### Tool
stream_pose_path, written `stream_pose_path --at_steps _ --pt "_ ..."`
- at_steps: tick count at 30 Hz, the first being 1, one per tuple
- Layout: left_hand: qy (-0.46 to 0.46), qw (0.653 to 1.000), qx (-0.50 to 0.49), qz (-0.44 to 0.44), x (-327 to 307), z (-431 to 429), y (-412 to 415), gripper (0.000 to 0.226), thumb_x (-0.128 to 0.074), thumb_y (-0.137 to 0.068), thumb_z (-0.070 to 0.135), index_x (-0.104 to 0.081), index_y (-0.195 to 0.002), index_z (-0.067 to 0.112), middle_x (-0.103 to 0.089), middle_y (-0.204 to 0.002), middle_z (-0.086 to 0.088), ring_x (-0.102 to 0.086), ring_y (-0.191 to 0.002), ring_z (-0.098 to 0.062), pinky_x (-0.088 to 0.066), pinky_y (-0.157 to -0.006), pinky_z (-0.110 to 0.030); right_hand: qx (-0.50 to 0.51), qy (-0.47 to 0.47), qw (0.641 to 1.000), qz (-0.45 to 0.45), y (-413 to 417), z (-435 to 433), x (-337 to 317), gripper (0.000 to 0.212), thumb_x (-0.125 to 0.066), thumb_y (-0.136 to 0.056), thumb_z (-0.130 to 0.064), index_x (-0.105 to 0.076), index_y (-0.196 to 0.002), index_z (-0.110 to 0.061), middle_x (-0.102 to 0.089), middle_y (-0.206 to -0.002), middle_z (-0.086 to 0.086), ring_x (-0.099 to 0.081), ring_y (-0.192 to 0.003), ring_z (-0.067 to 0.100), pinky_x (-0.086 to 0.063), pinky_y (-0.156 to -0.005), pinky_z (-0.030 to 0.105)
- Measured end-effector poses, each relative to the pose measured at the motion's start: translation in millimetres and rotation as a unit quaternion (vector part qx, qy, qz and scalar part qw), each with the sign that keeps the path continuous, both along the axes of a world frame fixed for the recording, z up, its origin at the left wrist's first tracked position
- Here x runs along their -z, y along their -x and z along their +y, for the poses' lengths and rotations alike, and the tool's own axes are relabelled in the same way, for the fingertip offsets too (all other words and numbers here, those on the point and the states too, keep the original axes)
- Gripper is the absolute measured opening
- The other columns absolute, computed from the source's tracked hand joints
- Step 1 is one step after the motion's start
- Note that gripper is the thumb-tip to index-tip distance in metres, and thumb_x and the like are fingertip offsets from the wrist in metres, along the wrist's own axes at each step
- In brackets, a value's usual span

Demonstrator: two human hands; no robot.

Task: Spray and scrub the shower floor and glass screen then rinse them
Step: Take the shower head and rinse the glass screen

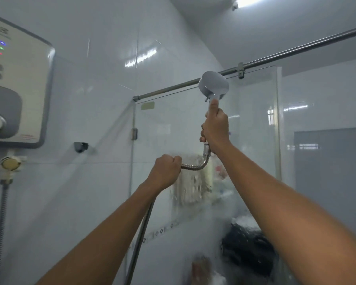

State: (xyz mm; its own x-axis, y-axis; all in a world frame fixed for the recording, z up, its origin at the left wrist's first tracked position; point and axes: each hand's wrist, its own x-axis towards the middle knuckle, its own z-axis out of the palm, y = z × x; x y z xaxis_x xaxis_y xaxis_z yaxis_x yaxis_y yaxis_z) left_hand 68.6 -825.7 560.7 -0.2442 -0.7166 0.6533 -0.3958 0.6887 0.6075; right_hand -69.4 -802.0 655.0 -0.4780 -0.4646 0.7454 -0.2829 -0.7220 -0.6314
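Note:
My right hand (pixel 215 128) grips the handle of a chrome shower head (pixel 213 85), raised high with its face turned toward the glass screen (pixel 253 124). My left hand (pixel 166 171) holds the metal hose (pixel 195 166) just below the handle; the hose bends in a curve between my hands and drops down past my left forearm. The glass is wet and streaked, blurring what lies behind it. The shower floor is out of view.
A water heater (pixel 14 89) with lit indicator lights hangs on the left tiled wall, with a valve (pixel 9 163) and a second hose (pixel 1 219) beneath it. A wall bracket (pixel 80 146) sits beside the glass edge. A steel rail (pixel 286 53) runs above the screen.

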Motion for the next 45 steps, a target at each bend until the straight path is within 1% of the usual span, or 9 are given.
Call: stream_pose_path --at_steps 10,15,19,24,27,30,36,39,45 --pt "-0.009 1.0 -0.004 0.029 -2.1 -51.0 -21.9 0.036 -0.037 -0.098 0.022 -0.047 -0.068 0.005 -0.049 -0.068 -0.011 -0.031 -0.045 -0.016 -0.025 -0.043 -0.022 0.021 0.024 0.999 -0.001 -25.5 -42.9 -7.5 0.054 -0.027 -0.1 -0.063 -0.041 -0.079 -0.015 -0.039 -0.061 0.008 -0.037 -0.038 0.017 -0.036 -0.036 0.022" --pt "-0.002 0.999 -0.026 0.035 -8.5 -84.5 -21.0 0.035 -0.037 -0.099 0.022 -0.047 -0.07 0.005 -0.046 -0.065 -0.009 -0.032 -0.047 -0.016 -0.031 -0.049 -0.029 0.028 0.041 0.999 0.019 -27.3 -76.8 -16.7 0.053 -0.025 -0.102 -0.06 -0.042 -0.08 -0.015 -0.043 -0.064 0.01 -0.04 -0.04 0.019 -0.039 -0.036 0.023" --pt "-0.003 0.998 -0.041 0.043 -14.4 -115.8 -22.6 0.033 -0.037 -0.097 0.02 -0.041 -0.067 0.008 -0.044 -0.066 -0.013 -0.029 -0.048 -0.017 -0.026 -0.048 -0.027 0.025 0.041 0.998 0.027 -31.2 -111.8 -29.2 0.053 -0.024 -0.102 -0.059 -0.045 -0.082 -0.014 -0.047 -0.071 0.014 -0.045 -0.046 0.021 -0.041 -0.037 0.024" --pt "-0.016 0.995 -0.087 0.052 -28.5 -153.1 -31.2 0.04 -0.037 -0.101 0.022 -0.044 -0.063 0.012 -0.044 -0.063 -0.005 -0.038 -0.053 -0.019 -0.034 -0.046 -0.028 0.012 0.054 0.998 0.011 -44.2 -148.4 -50.8 0.056 -0.022 -0.103 -0.056 -0.051 -0.089 -0.01 -0.051 -0.071 0.014 -0.051 -0.047 0.025 -0.043 -0.036 0.024" --pt "-0.043 0.99 -0.072 0.109 -22.1 -162.9 -36.4 0.038 -0.037 -0.097 0.02 -0.048 -0.062 0.008 -0.046 -0.061 -0.005 -0.034 -0.047 -0.019 -0.027 -0.037 -0.019 -0.019 0.039 0.999 0.021 -53.5 -167.8 -55.4 0.055 -0.023 -0.104 -0.056 -0.051 -0.086 -0.011 -0.05 -0.069 0.012 -0.049 -0.044 0.022 -0.043 -0.038 0.026" --pt "-0.056 0.989 -0.069 0.117 -12.8 -166.2 -39.8 0.038 -0.038 -0.095 0.02 -0.047 -0.061 0.008 -0.047 -0.06 -0.004 -0.032 -0.044 -0.017 -0.025 -0.036 -0.016 -0.032 0.023 0.998 0.044 -59.0 -173.9 -46.3 0.056 -0.023 -0.104 -0.055 -0.052 -0.094 -0.009 -0.051 -0.071 0.012 -0.048 -0.047 0.022 -0.043 -0.038 0.025" --pt "-0.055 0.993 -0.095 0.044 38.8 -158.4 -53.5 0.042 -0.038 -0.098 0.02 -0.049 -0.06 0.007 -0.06 -0.073 -0.016 -0.035 -0.045 -0.017 -0.028 -0.042 -0.021 -0.058 -0.02 0.998 0.018 -58.1 -174.9 26.3 0.053 -0.024 -0.101 -0.061 -0.045 -0.085 -0.015 -0.044 -0.065 0.008 -0.043 -0.041 0.018 -0.042 -0.038 0.025" --pt "-0.071 0.993 -0.092 0.008 66.9 -148.5 -60.8 0.039 -0.039 -0.098 0.02 -0.051 -0.066 0.003 -0.05 -0.065 -0.011 -0.032 -0.045 -0.016 -0.026 -0.043 -0.024 -0.062 -0.048 0.996 0.042 -61.1 -168.3 70.4 0.052 -0.025 -0.101 -0.061 -0.042 -0.081 -0.016 -0.041 -0.057 0.002 -0.041 -0.038 0.014 -0.04 -0.038 0.024" --pt "-0.127 0.99 -0.059 -0.023 142.2 -121.3 -65.9 0.041 -0.039 -0.1 0.023 -0.047 -0.063 0.007 -0.047 -0.061 -0.007 -0.031 -0.046 -0.014 -0.027 -0.043 -0.025 -0.058 -0.095 0.994 0.003 -60.9 -143.0 147.0 0.05 -0.027 -0.101 -0.062 -0.039 -0.083 -0.016 -0.037 -0.05 -0.005 -0.036 -0.034 0.009 -0.035 -0.036 0.022"
